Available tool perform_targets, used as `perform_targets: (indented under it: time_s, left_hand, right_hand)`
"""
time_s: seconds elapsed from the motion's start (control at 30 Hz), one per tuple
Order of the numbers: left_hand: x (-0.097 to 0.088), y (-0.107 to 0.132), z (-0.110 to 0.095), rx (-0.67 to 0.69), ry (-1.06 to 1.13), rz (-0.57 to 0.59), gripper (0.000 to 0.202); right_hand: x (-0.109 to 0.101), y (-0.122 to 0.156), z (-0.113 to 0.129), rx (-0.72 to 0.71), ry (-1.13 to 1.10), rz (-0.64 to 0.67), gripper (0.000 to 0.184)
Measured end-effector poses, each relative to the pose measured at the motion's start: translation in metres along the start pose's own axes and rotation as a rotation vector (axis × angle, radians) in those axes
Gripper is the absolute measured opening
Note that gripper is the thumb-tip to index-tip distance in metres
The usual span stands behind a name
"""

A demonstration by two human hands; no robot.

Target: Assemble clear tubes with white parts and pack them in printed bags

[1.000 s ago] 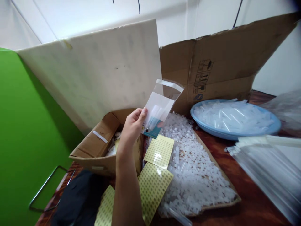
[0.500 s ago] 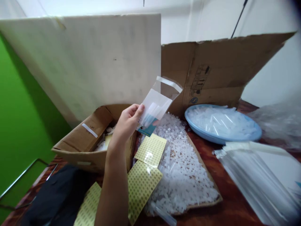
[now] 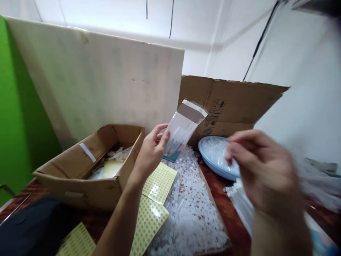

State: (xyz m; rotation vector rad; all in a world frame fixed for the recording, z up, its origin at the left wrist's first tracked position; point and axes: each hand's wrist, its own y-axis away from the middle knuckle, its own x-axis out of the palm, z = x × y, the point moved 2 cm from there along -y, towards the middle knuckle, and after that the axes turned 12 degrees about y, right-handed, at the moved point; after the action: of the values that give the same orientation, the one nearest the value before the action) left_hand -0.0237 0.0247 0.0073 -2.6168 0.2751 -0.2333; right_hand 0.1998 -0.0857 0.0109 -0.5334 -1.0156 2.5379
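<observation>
My left hand grips the lower left edge of a clear plastic bag between thumb and fingers. A white adhesive strip runs along the bag's top flap; inside are a white and teal card and some clear pieces. Blurred by motion, my right hand is raised at the right with thumb and fingertips pinched together. What it pinches, if anything, is too small to make out. Behind its fingertips sits a blue basin of translucent plastic pieces. Yellow dotted sticker sheets lie below my left hand.
Small white plastic bits cover a cardboard sheet in the middle. An open cardboard box stands left, with scraps inside. Clear bags are stacked at right, partly behind my right hand. A cardboard panel and a white board rise behind.
My right hand has come into view from the right, fingers pinched. My left hand still holds the bag. The camera view has shifted, so the bag appears slightly lower and the box farther left.
</observation>
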Motion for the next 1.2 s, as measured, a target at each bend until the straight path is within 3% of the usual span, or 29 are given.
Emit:
perform_targets:
  time_s: [0.07,0.17,0.27,0.4,0.53,0.73,0.93,1.2]
  left_hand:
    - [0.016,0.007,-0.006,0.083,-0.087,0.059,0.039]
    - [0.041,0.018,-0.014,0.305,-0.275,0.200,0.028]
    - [0.060,0.027,-0.013,0.524,-0.535,0.352,0.026]
    - [0.070,0.032,-0.007,0.557,-0.680,0.500,0.026]
    - [0.066,0.029,-0.008,0.514,-0.586,0.430,0.032]
    - [0.056,0.023,-0.010,0.549,-0.583,0.255,0.027]
    - [0.049,0.022,-0.011,0.604,-0.642,0.227,0.014]
    - [0.042,0.022,-0.014,0.767,-0.737,0.218,0.013]
  right_hand:
    - [0.025,-0.024,-0.004,0.064,-0.050,0.020,0.027]
    - [0.049,-0.038,-0.017,0.136,-0.105,0.009,0.047]
    - [0.054,-0.037,-0.035,0.230,-0.157,-0.056,0.048]
    - [0.048,-0.038,-0.053,0.280,-0.110,-0.070,0.040]
    - [0.045,-0.042,-0.051,0.169,0.103,0.141,0.034]
    - [0.052,-0.035,-0.031,0.081,0.169,0.353,0.028]
    - [0.056,-0.029,-0.023,-0.015,0.346,0.412,0.025]
    - [0.058,-0.028,-0.025,-0.125,0.540,0.446,0.021]
